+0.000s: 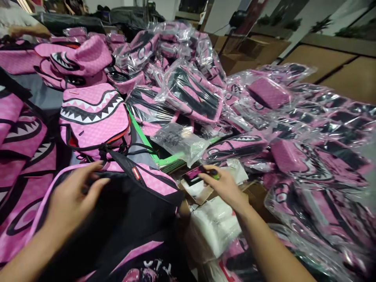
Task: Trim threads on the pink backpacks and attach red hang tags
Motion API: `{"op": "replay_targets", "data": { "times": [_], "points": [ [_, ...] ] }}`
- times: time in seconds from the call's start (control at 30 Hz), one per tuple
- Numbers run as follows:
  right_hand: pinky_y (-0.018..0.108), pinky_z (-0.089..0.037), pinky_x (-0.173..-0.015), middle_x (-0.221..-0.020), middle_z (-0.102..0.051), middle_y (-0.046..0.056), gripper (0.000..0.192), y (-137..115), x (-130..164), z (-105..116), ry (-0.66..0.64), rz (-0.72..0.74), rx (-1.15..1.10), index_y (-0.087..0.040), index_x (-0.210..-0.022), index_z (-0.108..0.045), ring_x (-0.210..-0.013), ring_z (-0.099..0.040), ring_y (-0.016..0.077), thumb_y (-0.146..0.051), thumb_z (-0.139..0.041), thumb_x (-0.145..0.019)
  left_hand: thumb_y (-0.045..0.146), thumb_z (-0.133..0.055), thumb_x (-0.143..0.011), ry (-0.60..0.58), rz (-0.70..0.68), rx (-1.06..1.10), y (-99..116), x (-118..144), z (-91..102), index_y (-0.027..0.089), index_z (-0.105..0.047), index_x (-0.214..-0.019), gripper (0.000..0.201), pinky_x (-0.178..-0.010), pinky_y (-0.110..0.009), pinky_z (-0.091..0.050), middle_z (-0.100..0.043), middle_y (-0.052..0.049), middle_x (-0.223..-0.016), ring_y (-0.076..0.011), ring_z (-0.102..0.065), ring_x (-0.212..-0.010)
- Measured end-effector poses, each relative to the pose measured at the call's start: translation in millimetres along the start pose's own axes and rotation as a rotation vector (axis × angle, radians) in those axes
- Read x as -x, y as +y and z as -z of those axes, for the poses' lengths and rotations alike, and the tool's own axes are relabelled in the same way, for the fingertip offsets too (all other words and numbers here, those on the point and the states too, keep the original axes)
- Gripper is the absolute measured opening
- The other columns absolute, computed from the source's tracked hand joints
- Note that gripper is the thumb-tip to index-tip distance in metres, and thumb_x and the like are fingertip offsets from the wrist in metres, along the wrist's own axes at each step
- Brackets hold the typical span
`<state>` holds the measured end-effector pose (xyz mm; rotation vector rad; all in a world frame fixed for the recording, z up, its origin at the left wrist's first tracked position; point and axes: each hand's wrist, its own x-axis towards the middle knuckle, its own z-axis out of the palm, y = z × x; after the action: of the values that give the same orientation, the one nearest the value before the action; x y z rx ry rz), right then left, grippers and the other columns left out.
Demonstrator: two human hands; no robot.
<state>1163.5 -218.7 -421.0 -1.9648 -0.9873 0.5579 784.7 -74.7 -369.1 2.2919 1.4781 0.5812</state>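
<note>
Heaps of bagged pink backpacks (308, 156), an unwrapped shark-mouth backpack (94, 117), cardboard boxes (252, 49) behind

Single view, head-mounted, looking forward and down over a packing surface. Close range: both forearms enter from the bottom edge, left hand (72, 199) lower left, right hand (225, 186) at centre. Nearest below the lens is the pink-and-black fabric backpack with a shark-mouth print (123, 211). Mid-frame fills with the heap of clear plastic-wrapped pink bags (264, 129). Horizon tilts; the tan floor (337, 70) shows top right. No second view, so no overlap.
</note>
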Motion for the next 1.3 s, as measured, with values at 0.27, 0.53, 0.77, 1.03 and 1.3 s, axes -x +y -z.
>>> {"op": "replay_targets", "data": {
  "times": [0.27, 0.53, 0.77, 1.03, 1.3],
  "points": [
    [0.027, -0.053, -0.062, -0.079, -0.070, 0.000, 0.027, -100, 57, -104, -0.589, 0.116, -0.402, -0.022, -0.100, -0.068, -0.065, -0.063, 0.0147, -0.034, -0.072, -0.076, 0.040, -0.057, -0.091, -0.274, 0.074, 0.633, 41, 42, -56.8, 0.019, -0.067, -0.080, 0.026, -0.061, -0.024, -0.043, -0.065, 0.001, -0.066, -0.0118, -0.059, -0.062],
    [0.028, -0.049, -0.069, -0.084, -0.072, 0.003, 0.014, -141, 23, -165, -0.417, 0.572, -0.108, -0.020, -0.091, -0.069, -0.071, -0.066, 0.0173, -0.029, -0.060, -0.085, 0.040, -0.056, -0.093, 0.344, 0.156, 0.234, -37, 91, -28.1, 0.022, -0.051, -0.133, 0.044, -0.108, -0.039, -0.044, -0.059, -0.011, -0.136, -0.0220, -0.054, -0.127],
    [0.028, -0.046, -0.069, -0.094, -0.077, 0.005, 0.036, -197, 8, -247, -0.721, 0.896, 0.649, -0.027, -0.103, -0.074, -0.090, -0.071, 0.0236, -0.006, -0.057, -0.078, 0.056, -0.056, -0.090, 0.128, 0.512, -0.107, -95, 87, -9.7, 0.015, -0.037, -0.148, 0.074, -0.102, -0.049, -0.049, -0.055, -0.018, -0.142, -0.0354, -0.054, -0.130],
    [0.026, -0.044, -0.071, -0.097, -0.076, 0.011, 0.031, -199, 19, -280, -1.015, 0.906, 0.966, -0.021, -0.104, -0.074, -0.095, -0.070, 0.0238, -0.009, -0.054, -0.083, 0.054, -0.067, -0.084, 0.305, 0.389, -0.185, -121, 96, -37.2, 0.015, -0.057, -0.132, 0.063, -0.085, -0.037, -0.056, -0.072, -0.012, -0.115, -0.0296, -0.070, -0.104],
    [0.028, -0.046, -0.080, -0.107, -0.074, 0.009, 0.035, -206, 24, -287, -0.935, 0.917, 0.661, -0.020, -0.118, -0.069, -0.098, -0.069, 0.0230, -0.011, -0.058, -0.086, 0.058, -0.060, -0.087, 0.389, 0.298, -0.186, -125, 97, -35.9, 0.016, -0.062, -0.126, 0.058, -0.082, -0.032, -0.055, -0.074, -0.010, -0.112, -0.0269, -0.072, -0.098]
  ]
}}
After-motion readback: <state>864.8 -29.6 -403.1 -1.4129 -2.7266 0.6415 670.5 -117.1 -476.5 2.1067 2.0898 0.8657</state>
